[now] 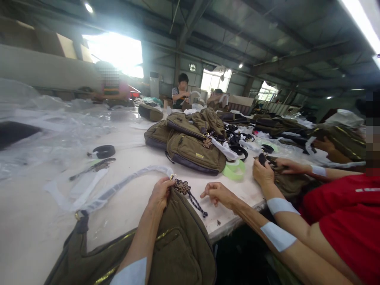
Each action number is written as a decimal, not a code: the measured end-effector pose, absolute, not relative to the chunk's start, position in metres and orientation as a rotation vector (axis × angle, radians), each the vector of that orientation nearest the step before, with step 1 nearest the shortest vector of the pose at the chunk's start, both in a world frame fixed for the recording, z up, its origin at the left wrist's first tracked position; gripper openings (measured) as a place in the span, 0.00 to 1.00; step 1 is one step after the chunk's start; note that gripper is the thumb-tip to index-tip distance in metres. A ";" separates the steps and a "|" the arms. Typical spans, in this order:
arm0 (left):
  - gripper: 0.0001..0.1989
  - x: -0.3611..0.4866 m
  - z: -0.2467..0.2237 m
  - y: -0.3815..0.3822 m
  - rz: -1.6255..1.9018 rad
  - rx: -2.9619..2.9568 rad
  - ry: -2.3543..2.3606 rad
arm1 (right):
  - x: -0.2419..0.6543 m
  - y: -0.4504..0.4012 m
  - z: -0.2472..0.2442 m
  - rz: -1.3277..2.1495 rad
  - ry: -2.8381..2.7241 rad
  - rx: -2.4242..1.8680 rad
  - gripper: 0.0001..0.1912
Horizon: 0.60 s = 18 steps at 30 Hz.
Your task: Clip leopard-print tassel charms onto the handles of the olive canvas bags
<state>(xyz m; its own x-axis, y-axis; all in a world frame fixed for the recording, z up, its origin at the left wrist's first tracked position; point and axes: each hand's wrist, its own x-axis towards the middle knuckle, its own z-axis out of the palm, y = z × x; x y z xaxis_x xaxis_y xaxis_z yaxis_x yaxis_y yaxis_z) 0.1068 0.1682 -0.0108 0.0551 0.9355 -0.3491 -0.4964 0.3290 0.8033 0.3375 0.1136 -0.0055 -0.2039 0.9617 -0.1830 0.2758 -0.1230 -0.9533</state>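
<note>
An olive bag (178, 253) with gold zips lies before me at the table's near edge. My left hand (160, 194) pinches its upper corner beside a gold ring. From that ring a wrapped strap (130, 180) arcs left to a second ring on the bag's other end. A leopard-print charm (182, 187) with a dark braided cord (197, 205) hangs at the pinched corner, right of my fingers. My right hand (219, 194) hovers over the table just right of the cord, fingers partly spread and nothing in them.
Olive bags (196, 152) are piled mid-table beside a green tape roll (234, 170). Left are a coiled black strap (103, 151), white paper strips (86, 186) and clear plastic (59, 126). At right a co-worker in a red shirt (341, 213) handles another bag; more people sit beyond.
</note>
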 end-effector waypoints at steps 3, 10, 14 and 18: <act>0.18 0.107 -0.012 0.168 1.188 0.566 0.966 | 0.323 0.129 0.004 1.530 -1.325 -1.222 0.06; 0.24 0.110 -0.006 0.163 1.177 0.590 0.835 | 0.312 0.161 0.021 1.506 -1.430 -1.121 0.07; 0.26 0.111 -0.004 0.161 1.170 0.615 0.795 | 0.311 0.165 0.020 1.712 -1.409 -1.052 0.11; 0.26 0.111 -0.004 0.161 1.179 0.647 0.768 | 0.309 0.163 0.025 1.750 -1.450 -1.041 0.12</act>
<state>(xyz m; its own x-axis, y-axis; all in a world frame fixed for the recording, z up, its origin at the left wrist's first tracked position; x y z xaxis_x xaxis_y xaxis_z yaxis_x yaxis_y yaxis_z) 0.1110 0.1611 -0.0041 0.1924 0.9638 -0.1848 -0.5584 0.2624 0.7870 0.3089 0.1632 0.0248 -0.4888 0.8541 -0.1779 0.0160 -0.1950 -0.9807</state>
